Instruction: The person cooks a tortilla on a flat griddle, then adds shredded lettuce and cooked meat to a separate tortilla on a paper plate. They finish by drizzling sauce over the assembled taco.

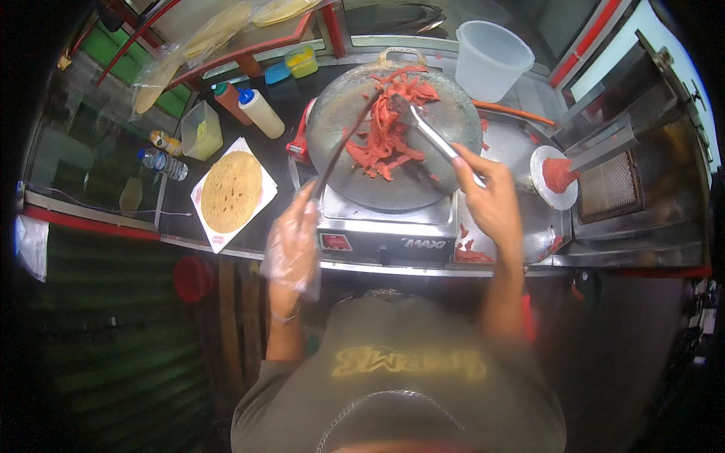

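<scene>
My left hand (291, 245), in a clear plastic glove, is closed around a long dark knife (343, 147) whose blade slants up over the griddle. Bare, my right hand (489, 192) grips silver metal tongs (434, 137) with a dark, stained end. The ends of both tools meet at a heap of reddish meat strips (384, 143) on the round flat griddle (343, 106). The griddle rests on a steel gas stove (385, 215). Left of it, a round browned flatbread (231, 192) lies on white paper (220, 240).
Squeeze bottles (261, 113), a clear tub (202, 130) and a water bottle (162, 164) stand on the left. A white bucket (492, 60) is behind right. A meat cone (559, 174) stands beside a grill burner (610, 187). Bagged flatbreads (219, 30) lie on the upper shelf.
</scene>
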`<action>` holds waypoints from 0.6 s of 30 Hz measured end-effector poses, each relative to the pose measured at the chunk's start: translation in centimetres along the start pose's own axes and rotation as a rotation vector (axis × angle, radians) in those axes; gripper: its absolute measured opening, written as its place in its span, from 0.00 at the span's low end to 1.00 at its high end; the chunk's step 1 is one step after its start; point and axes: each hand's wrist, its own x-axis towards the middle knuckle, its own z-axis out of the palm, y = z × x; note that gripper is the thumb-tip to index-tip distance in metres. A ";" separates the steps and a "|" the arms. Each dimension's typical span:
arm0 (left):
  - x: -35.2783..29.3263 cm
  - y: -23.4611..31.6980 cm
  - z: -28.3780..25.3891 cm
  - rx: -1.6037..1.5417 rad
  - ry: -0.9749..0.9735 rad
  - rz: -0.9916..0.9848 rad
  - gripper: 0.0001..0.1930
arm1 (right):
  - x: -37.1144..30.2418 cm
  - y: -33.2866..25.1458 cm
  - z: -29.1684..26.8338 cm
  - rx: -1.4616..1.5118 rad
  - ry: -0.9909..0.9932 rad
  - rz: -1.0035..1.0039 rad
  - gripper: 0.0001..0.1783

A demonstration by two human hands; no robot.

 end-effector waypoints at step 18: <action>-1.4 -0.9 -2.4 -0.072 0.000 -0.276 0.23 | -1.9 -2.6 -4.5 -0.239 -0.223 -0.092 0.24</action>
